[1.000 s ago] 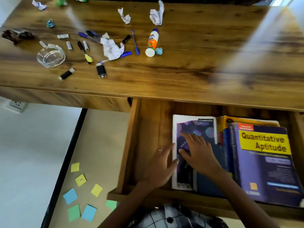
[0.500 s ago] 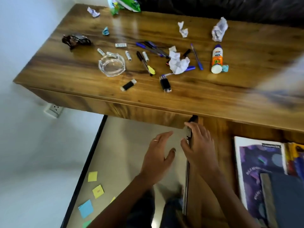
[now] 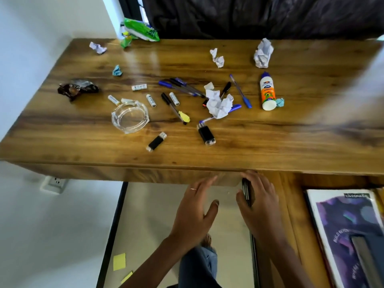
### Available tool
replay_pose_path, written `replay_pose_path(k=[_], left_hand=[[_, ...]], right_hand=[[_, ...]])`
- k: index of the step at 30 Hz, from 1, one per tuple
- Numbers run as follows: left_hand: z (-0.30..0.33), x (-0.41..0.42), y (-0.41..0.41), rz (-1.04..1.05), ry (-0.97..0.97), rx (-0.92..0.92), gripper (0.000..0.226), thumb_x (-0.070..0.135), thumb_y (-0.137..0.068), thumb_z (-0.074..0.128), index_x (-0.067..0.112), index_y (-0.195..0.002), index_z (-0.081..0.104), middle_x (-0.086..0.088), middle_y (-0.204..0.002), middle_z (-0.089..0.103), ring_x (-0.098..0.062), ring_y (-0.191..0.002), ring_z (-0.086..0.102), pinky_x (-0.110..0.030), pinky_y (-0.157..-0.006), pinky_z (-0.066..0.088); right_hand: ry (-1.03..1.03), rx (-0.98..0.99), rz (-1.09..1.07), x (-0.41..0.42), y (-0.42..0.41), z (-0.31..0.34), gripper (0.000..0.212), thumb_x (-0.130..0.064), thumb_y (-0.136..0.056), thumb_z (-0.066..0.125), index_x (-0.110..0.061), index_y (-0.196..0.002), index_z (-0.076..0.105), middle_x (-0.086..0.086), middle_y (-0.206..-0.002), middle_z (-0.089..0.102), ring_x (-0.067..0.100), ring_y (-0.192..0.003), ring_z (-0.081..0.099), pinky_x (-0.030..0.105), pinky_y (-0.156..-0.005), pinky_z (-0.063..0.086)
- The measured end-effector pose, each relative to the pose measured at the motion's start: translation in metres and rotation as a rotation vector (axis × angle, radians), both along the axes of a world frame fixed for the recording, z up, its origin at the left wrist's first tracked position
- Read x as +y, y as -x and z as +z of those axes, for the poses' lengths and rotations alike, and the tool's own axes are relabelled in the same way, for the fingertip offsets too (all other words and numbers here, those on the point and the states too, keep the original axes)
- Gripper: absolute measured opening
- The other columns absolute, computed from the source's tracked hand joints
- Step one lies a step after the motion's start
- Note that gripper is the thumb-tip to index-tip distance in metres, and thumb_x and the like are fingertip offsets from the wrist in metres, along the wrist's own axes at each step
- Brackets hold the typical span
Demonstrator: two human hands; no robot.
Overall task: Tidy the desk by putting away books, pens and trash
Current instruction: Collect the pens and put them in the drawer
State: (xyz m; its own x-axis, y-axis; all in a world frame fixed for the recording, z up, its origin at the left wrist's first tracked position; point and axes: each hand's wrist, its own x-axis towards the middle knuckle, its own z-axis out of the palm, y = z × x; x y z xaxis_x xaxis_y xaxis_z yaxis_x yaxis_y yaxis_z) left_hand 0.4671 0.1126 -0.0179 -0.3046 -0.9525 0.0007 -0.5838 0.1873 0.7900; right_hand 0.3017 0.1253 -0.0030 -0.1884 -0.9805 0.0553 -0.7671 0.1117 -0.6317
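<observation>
Head view. The open drawer [image 3: 291,215] at lower right holds a purple-covered book [image 3: 349,223] lying flat, with a dark book [image 3: 372,258] on top of it at the frame's edge. A clear glass ashtray [image 3: 130,117] on the surface [image 3: 83,142] holds nothing visible; white batteries [image 3: 151,100] lie just beside it.

Pens [image 3: 180,86], crumpled paper [image 3: 219,104], a glue bottle [image 3: 267,91] and two USB sticks [image 3: 157,141] lie mid-surface, well back from the front edge.

The right hand [image 3: 259,204] rests on the drawer's left wall, fingers loosely spread over the metal rail. The left hand [image 3: 195,210] hangs just beside it over the floor, fingers spread, holding nothing.

A second ago both hands lay on the purple book in the drawer; they are now at its left edge, and the view has swung left.
</observation>
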Motion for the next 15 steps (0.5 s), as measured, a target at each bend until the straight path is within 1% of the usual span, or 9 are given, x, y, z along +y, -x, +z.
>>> replay_pose_path(k=[2, 5, 9, 11, 13, 15], left_hand=[[0.005, -0.014, -0.003, -0.016, 0.015, 0.03, 0.053, 0.029, -0.09, 0.05, 0.04, -0.139, 0.034, 0.024, -0.134, 0.04, 0.01, -0.124, 0.035, -0.001, -0.097, 0.027], [0.014, -0.04, -0.008, -0.023, 0.002, 0.089, 0.053, 0.024, -0.092, 0.054, 0.037, -0.141, 0.036, 0.018, -0.139, 0.041, 0.006, -0.128, 0.036, -0.004, -0.1, 0.03], [0.025, -0.076, -0.015, -0.003, 0.005, 0.131, 0.053, 0.024, -0.092, 0.055, 0.039, -0.14, 0.036, 0.02, -0.139, 0.043, 0.006, -0.128, 0.036, -0.005, -0.101, 0.03], [0.029, -0.095, -0.018, 0.018, -0.01, 0.147, 0.053, 0.024, -0.092, 0.056, 0.038, -0.139, 0.037, 0.02, -0.138, 0.045, 0.005, -0.127, 0.039, -0.009, -0.102, 0.032], [0.032, -0.111, -0.021, 0.018, -0.028, 0.147, 0.053, 0.027, -0.089, 0.054, 0.045, -0.135, 0.036, 0.026, -0.137, 0.044, 0.008, -0.127, 0.039, -0.013, -0.104, 0.033], [0.036, -0.129, -0.021, 0.001, -0.045, 0.128, 0.052, 0.034, -0.087, 0.052, 0.058, -0.129, 0.033, 0.035, -0.134, 0.041, 0.011, -0.125, 0.039, -0.009, -0.101, 0.032]], right_hand=[[0.014, -0.009, -0.014, -0.008, -0.003, 0.004, 0.041, -0.013, -0.086, 0.062, -0.017, -0.126, 0.053, 0.0, -0.129, 0.053, 0.017, -0.121, 0.045, 0.032, -0.098, 0.035], [0.017, -0.02, -0.029, -0.026, -0.007, 0.012, 0.041, -0.013, -0.086, 0.062, -0.016, -0.126, 0.054, 0.0, -0.13, 0.053, 0.016, -0.122, 0.045, 0.034, -0.098, 0.037], [0.027, -0.029, -0.026, -0.064, -0.016, 0.025, 0.037, -0.014, -0.087, 0.062, -0.014, -0.123, 0.056, 0.002, -0.128, 0.053, 0.019, -0.12, 0.046, 0.032, -0.097, 0.035], [0.037, -0.02, -0.013, -0.092, -0.019, 0.031, 0.037, -0.014, -0.087, 0.061, -0.015, -0.124, 0.055, 0.002, -0.13, 0.052, 0.02, -0.121, 0.046, 0.032, -0.097, 0.034], [0.046, -0.006, -0.01, -0.12, -0.021, 0.036, 0.04, -0.015, -0.086, 0.062, -0.016, -0.126, 0.054, 0.002, -0.133, 0.051, 0.021, -0.124, 0.044, 0.035, -0.098, 0.036], [0.053, 0.003, -0.028, -0.149, -0.021, 0.04, 0.044, -0.015, -0.083, 0.064, -0.014, -0.126, 0.054, 0.004, -0.134, 0.051, 0.023, -0.124, 0.045, 0.04, -0.098, 0.039]])
